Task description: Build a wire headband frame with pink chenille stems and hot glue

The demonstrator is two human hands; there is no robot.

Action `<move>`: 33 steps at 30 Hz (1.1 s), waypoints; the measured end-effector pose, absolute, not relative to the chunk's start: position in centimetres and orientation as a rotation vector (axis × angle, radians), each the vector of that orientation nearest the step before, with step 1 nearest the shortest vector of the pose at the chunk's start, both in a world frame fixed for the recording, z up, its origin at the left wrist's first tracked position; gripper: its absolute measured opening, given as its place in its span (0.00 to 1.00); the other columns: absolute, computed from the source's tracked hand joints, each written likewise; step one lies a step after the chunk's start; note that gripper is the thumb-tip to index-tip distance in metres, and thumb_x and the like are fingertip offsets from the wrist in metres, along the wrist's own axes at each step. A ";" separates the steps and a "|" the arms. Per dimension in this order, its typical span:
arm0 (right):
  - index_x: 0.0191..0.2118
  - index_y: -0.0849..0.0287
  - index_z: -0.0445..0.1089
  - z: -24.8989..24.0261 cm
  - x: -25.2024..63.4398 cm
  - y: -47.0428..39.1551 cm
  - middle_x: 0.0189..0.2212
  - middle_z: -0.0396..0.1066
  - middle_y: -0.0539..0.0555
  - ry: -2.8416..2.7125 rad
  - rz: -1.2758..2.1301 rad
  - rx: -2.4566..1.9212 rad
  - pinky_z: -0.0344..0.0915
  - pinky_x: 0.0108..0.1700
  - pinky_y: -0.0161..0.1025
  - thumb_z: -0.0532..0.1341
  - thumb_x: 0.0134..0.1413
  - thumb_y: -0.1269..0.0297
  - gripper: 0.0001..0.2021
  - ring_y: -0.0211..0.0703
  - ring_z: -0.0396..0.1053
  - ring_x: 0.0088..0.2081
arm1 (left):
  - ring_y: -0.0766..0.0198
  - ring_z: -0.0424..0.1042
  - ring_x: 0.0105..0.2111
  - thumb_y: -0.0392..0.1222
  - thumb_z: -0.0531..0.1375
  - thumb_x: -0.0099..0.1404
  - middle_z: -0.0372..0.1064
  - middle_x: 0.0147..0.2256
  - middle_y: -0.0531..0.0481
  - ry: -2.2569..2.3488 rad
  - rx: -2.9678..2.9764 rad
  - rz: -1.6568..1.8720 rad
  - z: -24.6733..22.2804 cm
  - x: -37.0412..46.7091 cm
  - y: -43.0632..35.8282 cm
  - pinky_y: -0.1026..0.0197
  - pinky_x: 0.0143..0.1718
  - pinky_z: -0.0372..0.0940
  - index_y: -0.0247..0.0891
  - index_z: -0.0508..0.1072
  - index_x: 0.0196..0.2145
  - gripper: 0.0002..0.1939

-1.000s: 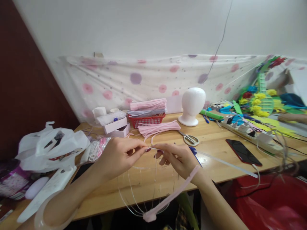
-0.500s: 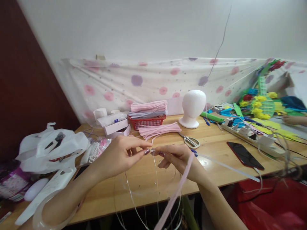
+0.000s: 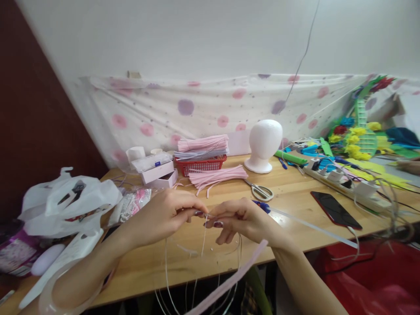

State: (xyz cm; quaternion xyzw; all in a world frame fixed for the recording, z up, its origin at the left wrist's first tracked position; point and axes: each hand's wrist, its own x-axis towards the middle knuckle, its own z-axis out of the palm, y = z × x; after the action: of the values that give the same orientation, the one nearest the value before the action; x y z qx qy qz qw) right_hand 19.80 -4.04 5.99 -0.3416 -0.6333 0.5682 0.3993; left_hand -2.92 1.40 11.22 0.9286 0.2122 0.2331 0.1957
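Note:
Above the front of the table, my left hand [image 3: 173, 214] is closed in a pinch on a thin pale wire [image 3: 204, 238]. My right hand [image 3: 241, 218] faces it, thumb and finger also pinched on the wire just beside the left fingertips. More thin wire loops [image 3: 166, 267] hang below both hands, past the table edge. A fuzzy pink pipe cleaner [image 3: 229, 282] slants across the foreground below my right wrist; what supports it is out of view. Behind the hands lies a bundle of pink pipe cleaners [image 3: 216, 177].
Scissors [image 3: 261, 192] and a blue glue gun [image 3: 264, 206] with a long translucent stick lie beyond my right hand. A white foam head [image 3: 265, 146] stands behind. A red basket [image 3: 201, 166], phone [image 3: 334, 210], power strip [image 3: 348, 188] and plastic bag [image 3: 68, 201] surround the workspace. Another person's hand [image 3: 408, 166] shows far right.
My fingertips have dipped slightly and the right fingers have curled in more. The pink pipe cleaner has swung lower, from steep to a flatter slant. The wire loops have shifted left.

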 end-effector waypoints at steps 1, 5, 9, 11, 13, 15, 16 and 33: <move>0.49 0.59 0.74 6.0 20.0 -4.0 0.40 0.80 0.57 -1.605 1.478 -0.845 0.74 0.29 0.27 0.63 0.61 0.60 0.13 0.37 0.80 0.29 | 0.68 0.75 0.33 0.26 0.55 0.65 0.79 0.34 0.56 0.585 2.604 0.663 11.3 -3.0 1.5 0.67 0.36 0.65 0.43 0.79 0.38 0.16; 0.50 0.61 0.73 5.5 21.1 -3.5 0.35 0.81 0.57 -1.624 1.634 -0.724 0.76 0.31 0.31 0.61 0.63 0.58 0.15 0.39 0.80 0.28 | 0.68 0.75 0.31 0.30 0.54 0.68 0.78 0.31 0.55 0.566 2.626 0.728 11.4 -3.4 1.9 0.67 0.35 0.65 0.41 0.79 0.38 0.13; 0.48 0.62 0.75 5.1 21.4 -2.8 0.34 0.81 0.56 -1.612 1.690 -0.761 0.73 0.25 0.30 0.63 0.61 0.58 0.15 0.36 0.77 0.23 | 0.69 0.75 0.31 0.31 0.54 0.68 0.78 0.32 0.55 0.551 2.658 0.735 11.2 -3.6 2.3 0.69 0.35 0.65 0.41 0.79 0.38 0.13; 0.48 0.61 0.75 5.0 21.4 -2.5 0.37 0.80 0.57 -1.617 1.652 -0.830 0.72 0.24 0.28 0.63 0.61 0.57 0.15 0.34 0.76 0.22 | 0.69 0.74 0.29 0.32 0.54 0.68 0.78 0.31 0.55 0.572 2.672 0.751 11.0 -3.6 2.3 0.68 0.34 0.65 0.41 0.79 0.39 0.13; 0.50 0.60 0.74 4.8 21.3 -2.3 0.38 0.80 0.57 -1.593 1.601 -0.873 0.72 0.25 0.28 0.63 0.61 0.56 0.17 0.35 0.77 0.24 | 0.69 0.72 0.26 0.35 0.55 0.69 0.78 0.31 0.54 0.648 2.644 0.785 10.8 -3.7 2.5 0.67 0.32 0.66 0.41 0.79 0.38 0.12; 0.52 0.60 0.72 4.4 21.4 -2.1 0.36 0.80 0.57 -1.519 1.571 -0.876 0.72 0.24 0.29 0.62 0.61 0.53 0.19 0.36 0.77 0.25 | 0.68 0.71 0.24 0.39 0.57 0.67 0.78 0.33 0.52 0.798 2.535 0.816 10.5 -3.8 3.0 0.67 0.28 0.65 0.41 0.80 0.40 0.11; 0.52 0.61 0.71 4.2 21.5 -2.0 0.34 0.80 0.56 -1.471 1.565 -0.866 0.71 0.23 0.29 0.62 0.61 0.52 0.20 0.37 0.77 0.24 | 0.68 0.71 0.23 0.41 0.58 0.66 0.78 0.32 0.51 0.880 2.446 0.802 10.3 -3.9 3.3 0.67 0.26 0.65 0.41 0.79 0.40 0.10; 0.45 0.64 0.75 3.0 21.7 0.7 0.27 0.74 0.49 -0.866 1.664 -0.614 0.71 0.37 0.28 0.70 0.49 0.68 0.15 0.31 0.73 0.29 | 0.73 0.62 0.13 0.53 0.65 0.52 0.66 0.18 0.58 0.974 1.638 0.711 7.2 -3.2 7.8 0.70 0.14 0.58 0.36 0.71 0.30 0.18</move>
State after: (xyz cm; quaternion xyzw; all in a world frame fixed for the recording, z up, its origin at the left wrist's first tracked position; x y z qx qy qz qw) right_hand 21.67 0.72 3.02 -0.2596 -0.3660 0.7035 0.5511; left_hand -3.23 7.81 7.24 0.6848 0.4072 0.2972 0.5262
